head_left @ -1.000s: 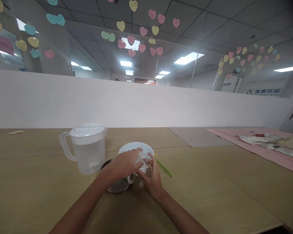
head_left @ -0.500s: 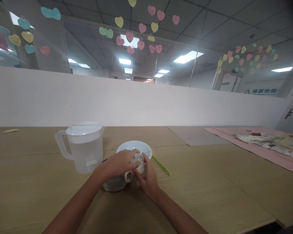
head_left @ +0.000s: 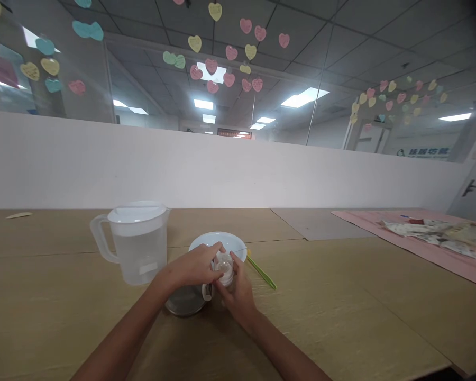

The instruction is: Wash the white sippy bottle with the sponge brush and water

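Both hands are closed around what looks like a baby bottle, with a clear domed top and a white ring. My left hand reaches over from the left, its fingers and thumb on the top. On the right side, my right hand grips the bottle with its thumb and fingers; most of the lower body is hidden. Under my left wrist stands a grey metal pot, partly covered, with its handle beside the bottle. A white bowl sits just behind my hands.
A translucent lidded pitcher with a handle stands to the left. A green-handled brush lies right of the bowl. Papers rest on a pink cloth at the far right. A low white wall borders the table's back.
The view has tilted up slightly, so the table things sit a little lower. My hands keep their hold on the bottle, with hardly any visible shift.
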A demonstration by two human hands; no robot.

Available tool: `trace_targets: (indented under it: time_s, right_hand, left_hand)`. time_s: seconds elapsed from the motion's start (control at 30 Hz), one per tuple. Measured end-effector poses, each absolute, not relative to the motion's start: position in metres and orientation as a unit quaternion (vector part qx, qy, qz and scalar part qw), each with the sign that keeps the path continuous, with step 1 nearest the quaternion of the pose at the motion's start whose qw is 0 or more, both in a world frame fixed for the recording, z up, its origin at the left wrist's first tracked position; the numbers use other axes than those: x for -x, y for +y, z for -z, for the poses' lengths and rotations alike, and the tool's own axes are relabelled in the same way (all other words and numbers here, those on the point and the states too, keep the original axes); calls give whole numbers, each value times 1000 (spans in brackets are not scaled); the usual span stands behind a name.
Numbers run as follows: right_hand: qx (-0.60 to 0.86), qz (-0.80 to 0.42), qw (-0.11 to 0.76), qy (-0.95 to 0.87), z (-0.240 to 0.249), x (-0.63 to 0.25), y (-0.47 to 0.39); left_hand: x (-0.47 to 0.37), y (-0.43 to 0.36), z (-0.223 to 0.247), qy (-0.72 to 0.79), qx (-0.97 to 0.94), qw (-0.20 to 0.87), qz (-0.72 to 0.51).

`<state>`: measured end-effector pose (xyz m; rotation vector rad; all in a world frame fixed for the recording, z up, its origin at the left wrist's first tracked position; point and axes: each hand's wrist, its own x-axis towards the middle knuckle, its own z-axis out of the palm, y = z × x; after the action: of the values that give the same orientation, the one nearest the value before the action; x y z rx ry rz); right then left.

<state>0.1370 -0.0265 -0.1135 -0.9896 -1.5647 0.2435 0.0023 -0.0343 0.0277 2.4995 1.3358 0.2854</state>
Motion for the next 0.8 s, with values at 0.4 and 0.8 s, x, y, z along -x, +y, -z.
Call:
trace_targets:
  time_s: [0.4,0.8]
  right_hand:
    - [437,-110,582,-677,112,-136,-27]
    - [431,13,571,-699,113,-153,-19]
  left_hand:
    - [-11,-38,-26,466,-877,98,-63]
    - [37,-38,-55,465,-846,211,-155]
